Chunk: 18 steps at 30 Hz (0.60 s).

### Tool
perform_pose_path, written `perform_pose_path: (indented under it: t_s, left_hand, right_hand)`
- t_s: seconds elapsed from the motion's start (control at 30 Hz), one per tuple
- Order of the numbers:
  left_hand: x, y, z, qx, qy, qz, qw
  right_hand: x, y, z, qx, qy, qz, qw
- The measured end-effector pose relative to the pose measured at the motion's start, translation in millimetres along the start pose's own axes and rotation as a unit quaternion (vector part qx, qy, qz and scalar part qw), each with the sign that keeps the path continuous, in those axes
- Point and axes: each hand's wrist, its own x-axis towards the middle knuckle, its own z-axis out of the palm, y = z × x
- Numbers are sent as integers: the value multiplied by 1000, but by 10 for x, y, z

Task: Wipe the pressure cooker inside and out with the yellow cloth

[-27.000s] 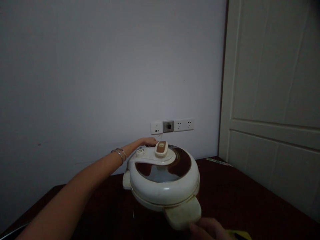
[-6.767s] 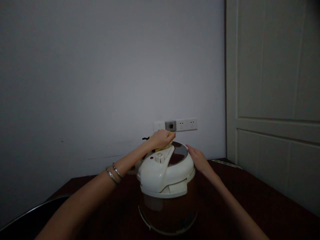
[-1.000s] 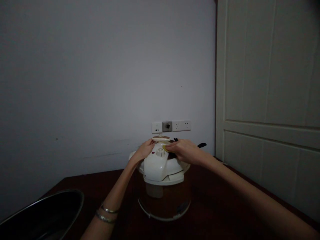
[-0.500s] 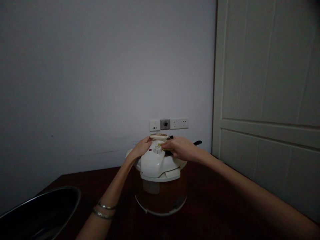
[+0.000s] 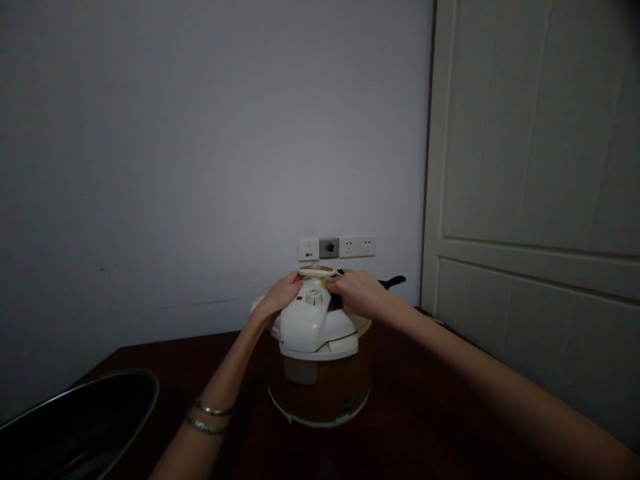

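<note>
An electric cooker (image 5: 305, 327) with a white lid, a round dial (image 5: 314, 297) and a brown, dark-looking body stands upright in front of me. My left hand (image 5: 284, 293) grips the lid at its left, fingers curled at the end of the top handle (image 5: 316, 271). On the lid's other side, just right of the dial, my right hand (image 5: 357, 291) is closed with its fingers pressed together. A bit of something yellow (image 5: 328, 283) shows under those fingertips; it looks like a cloth or sponge, mostly hidden.
The cooker rests on a dark red-brown table (image 5: 200, 343). At the lower left is a large dark basin (image 5: 145, 380). A black handle (image 5: 395, 281) sticks out behind my right hand. Wall sockets (image 5: 357, 247) are behind the cooker, and a pale panelled door (image 5: 530, 200) stands at the right.
My right hand has slid slightly up and away along the lid, from beside the dial towards the top handle. My left hand keeps its place on the lid.
</note>
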Motion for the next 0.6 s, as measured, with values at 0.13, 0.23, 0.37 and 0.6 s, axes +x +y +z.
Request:
perform_pose_path:
  t_s: [0.13, 0.23, 0.37, 0.6]
  left_hand:
    - [1, 14, 5, -16, 2, 7, 1000]
    - [9, -9, 4, -22, 2, 8, 1000]
    - [19, -48, 4, -19, 3, -12, 1000]
    - [22, -62, 16, -60, -9, -2, 998]
  right_hand:
    - [82, 1, -11, -25, -27, 27, 999]
    - [4, -34, -61, -2, -11, -12, 1000]
    - [-85, -39, -58, 23, 26, -44, 998]
    - [10, 9, 16, 4, -3, 18, 1000]
